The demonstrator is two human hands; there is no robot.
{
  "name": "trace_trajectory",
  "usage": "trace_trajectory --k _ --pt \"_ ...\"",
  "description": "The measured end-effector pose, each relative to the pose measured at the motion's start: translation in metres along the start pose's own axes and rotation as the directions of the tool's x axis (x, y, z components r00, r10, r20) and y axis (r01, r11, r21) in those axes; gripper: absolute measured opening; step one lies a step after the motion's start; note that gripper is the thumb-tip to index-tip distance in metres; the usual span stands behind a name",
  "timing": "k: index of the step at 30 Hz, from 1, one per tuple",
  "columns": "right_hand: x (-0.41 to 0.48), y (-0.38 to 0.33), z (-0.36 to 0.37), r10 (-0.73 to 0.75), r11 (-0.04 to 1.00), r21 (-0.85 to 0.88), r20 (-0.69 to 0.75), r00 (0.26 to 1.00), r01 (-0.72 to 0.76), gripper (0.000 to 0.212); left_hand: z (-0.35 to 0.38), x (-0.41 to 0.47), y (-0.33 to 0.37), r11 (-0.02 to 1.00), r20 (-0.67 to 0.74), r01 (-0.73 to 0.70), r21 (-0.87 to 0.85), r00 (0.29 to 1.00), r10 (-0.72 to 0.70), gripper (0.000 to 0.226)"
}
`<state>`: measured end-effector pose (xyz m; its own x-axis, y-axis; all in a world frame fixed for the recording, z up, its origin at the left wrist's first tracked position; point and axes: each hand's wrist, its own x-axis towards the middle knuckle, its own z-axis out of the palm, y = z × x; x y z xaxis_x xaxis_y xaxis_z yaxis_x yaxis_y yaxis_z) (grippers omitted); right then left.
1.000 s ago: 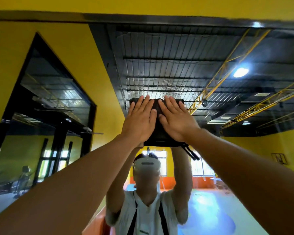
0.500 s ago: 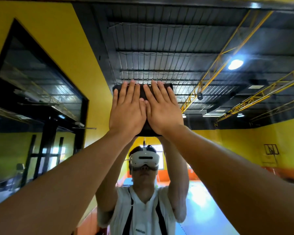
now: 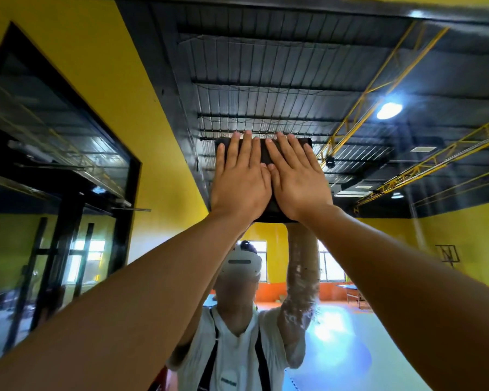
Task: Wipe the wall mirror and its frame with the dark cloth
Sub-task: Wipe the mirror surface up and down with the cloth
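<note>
**Both palms flat on the cloth, high on the mirror**

At your far left a black-framed glass panel [image 3: 60, 136] sits in the yellow wall [image 3: 110, 66]. Next comes the black frame [image 3: 178, 108], running up the left edge of the wall mirror [image 3: 266, 80]. Your left hand [image 3: 239, 179] lies flat, fingers straight and slightly spread, pressing the dark cloth [image 3: 261, 152] against the glass just beside that frame edge. Your right hand [image 3: 297, 179] presses the same cloth, fingers straight too, thumbs side by side. Neither hand curls round the cloth. Below them the glass reflects your white headset [image 3: 243, 263]; further right, a ceiling lamp [image 3: 389, 110].
</note>
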<state>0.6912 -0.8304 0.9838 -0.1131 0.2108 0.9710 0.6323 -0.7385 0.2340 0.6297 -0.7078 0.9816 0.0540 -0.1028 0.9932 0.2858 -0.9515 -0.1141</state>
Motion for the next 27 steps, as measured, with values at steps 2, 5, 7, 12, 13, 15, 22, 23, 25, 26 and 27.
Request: trace_trajectory --k 2,5,7,12,13,15,22,23,25,26,27 --pt "-0.001 0.003 0.0 0.0 1.0 -0.005 0.002 1.0 0.0 0.063 0.001 0.001 0.002 1.0 -0.001 -0.002 -0.005 1.0 0.002 0.062" --pt "-0.002 0.003 0.0 0.007 1.0 -0.001 -0.004 1.0 -0.007 0.062 0.002 -0.001 0.001 1.0 -0.009 -0.005 -0.009 1.0 0.005 0.064" --pt "-0.006 0.004 0.001 0.014 1.0 0.0 -0.004 1.0 -0.014 0.06 0.002 -0.004 0.002 1.0 -0.006 -0.007 -0.012 1.0 0.007 0.062" --pt "-0.025 0.002 -0.002 0.013 0.999 -0.033 0.012 1.0 -0.012 0.058 0.002 -0.024 0.006 0.999 0.008 -0.026 -0.033 1.0 0.027 0.061" --pt "-0.032 0.001 -0.002 0.014 0.999 -0.039 0.008 1.0 -0.013 0.058 0.002 -0.031 0.006 0.999 0.009 -0.033 -0.043 0.999 0.033 0.062" --pt "-0.047 -0.004 -0.001 0.022 0.999 -0.05 -0.002 1.0 -0.022 0.057 0.002 -0.046 0.008 0.998 0.006 -0.044 -0.047 0.999 0.044 0.063" --pt "-0.103 -0.017 0.004 0.039 0.996 -0.083 -0.026 0.999 -0.041 0.055 0.003 -0.104 0.013 0.995 0.014 -0.07 -0.068 0.997 0.071 0.061" --pt "-0.11 -0.019 0.005 0.045 0.995 -0.089 -0.03 0.999 -0.047 0.054 0.002 -0.111 0.015 0.995 0.022 -0.072 -0.065 0.997 0.074 0.062" --pt "-0.122 -0.022 0.006 0.054 0.994 -0.096 -0.039 0.998 -0.057 0.054 0.002 -0.122 0.017 0.994 0.033 -0.084 -0.063 0.996 0.086 0.062" --pt "-0.128 -0.023 0.006 0.052 0.994 -0.099 -0.037 0.998 -0.056 0.054 0.002 -0.128 0.018 0.994 0.04 -0.086 -0.064 0.995 0.088 0.062" --pt "-0.134 -0.024 0.006 0.047 0.994 -0.1 -0.034 0.998 -0.051 0.054 0.003 -0.133 0.018 0.994 0.045 -0.081 -0.068 0.995 0.085 0.063"
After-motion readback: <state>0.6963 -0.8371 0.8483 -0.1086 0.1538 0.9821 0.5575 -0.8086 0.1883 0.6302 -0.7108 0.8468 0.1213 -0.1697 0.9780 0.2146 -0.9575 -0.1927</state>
